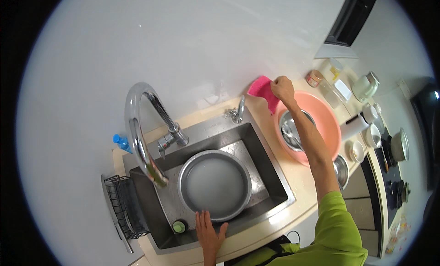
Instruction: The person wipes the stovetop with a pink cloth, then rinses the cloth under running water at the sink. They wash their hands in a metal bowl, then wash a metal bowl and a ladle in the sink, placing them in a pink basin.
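Observation:
My right hand (pixel 283 89) is closed around a pink cloth (pixel 264 90), held up between the wall and a peach-coloured plastic basin (pixel 328 123). Inside that basin sits a metal bowl (pixel 288 121) with a spoon (pixel 289 134) in it, partly covered by my forearm. My left hand (pixel 209 233) lies palm down at the sink's front edge, holding nothing. Its fingertips reach the near rim of a round metal basin (pixel 249 183) that stands in the stainless steel sink (pixel 263 149). Cloudy water (pixel 215 185) fills much of this basin.
A chrome faucet (pixel 135 125) arches over the sink's left side. Beside it are a blue-capped bottle (pixel 121 141) and a black wire rack (pixel 120 204). Jars, bowls (pixel 356 151) and a pale green kettle (pixel 366 87) stand on the right counter, before a stove with pots (pixel 399 146).

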Action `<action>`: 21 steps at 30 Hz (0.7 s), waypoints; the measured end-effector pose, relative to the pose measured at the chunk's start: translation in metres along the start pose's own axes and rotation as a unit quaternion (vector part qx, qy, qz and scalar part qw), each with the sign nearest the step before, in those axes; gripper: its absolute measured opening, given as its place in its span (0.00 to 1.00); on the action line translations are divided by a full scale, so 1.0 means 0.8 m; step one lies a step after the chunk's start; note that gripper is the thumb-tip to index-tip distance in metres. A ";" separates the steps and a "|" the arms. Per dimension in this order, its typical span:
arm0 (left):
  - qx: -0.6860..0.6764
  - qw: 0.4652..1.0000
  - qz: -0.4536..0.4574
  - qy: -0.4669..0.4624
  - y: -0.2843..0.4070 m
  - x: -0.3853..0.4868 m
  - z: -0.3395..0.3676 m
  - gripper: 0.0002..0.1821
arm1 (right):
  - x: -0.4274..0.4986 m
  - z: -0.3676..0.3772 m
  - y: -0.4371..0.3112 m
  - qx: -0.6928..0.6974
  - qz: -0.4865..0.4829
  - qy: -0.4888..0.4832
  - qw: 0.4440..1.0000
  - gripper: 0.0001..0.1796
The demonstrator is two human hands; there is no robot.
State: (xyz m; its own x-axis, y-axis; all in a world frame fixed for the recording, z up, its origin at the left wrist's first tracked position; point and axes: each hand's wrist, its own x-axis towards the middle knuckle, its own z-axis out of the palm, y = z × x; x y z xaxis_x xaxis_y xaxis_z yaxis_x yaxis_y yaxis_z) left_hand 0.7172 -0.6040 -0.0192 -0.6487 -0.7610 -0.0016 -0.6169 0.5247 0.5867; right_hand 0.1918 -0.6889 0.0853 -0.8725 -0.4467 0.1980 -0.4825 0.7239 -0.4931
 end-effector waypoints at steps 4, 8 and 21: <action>0.035 0.999 0.002 0.006 0.008 0.005 -0.005 0.39 | 0.046 0.068 0.018 -0.057 0.005 -0.093 0.994 0.15; 0.059 0.998 -0.003 0.002 0.015 0.005 -0.013 0.34 | 0.052 0.130 -0.011 -0.184 -0.107 -0.232 0.949 0.18; 0.067 0.996 -0.052 -0.039 0.014 0.003 -0.007 0.40 | 0.013 0.136 -0.134 -0.045 -0.258 -0.543 0.797 0.32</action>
State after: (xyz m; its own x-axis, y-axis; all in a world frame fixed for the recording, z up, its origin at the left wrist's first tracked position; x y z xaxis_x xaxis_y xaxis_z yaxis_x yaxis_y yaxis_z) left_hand 0.7108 -0.6019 -0.0082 -0.6080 -0.7846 -0.1216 -0.7326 0.4953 0.4669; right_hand 0.2428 -0.8281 0.0477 0.0027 -0.8538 -0.5207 -0.8025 0.3089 -0.5106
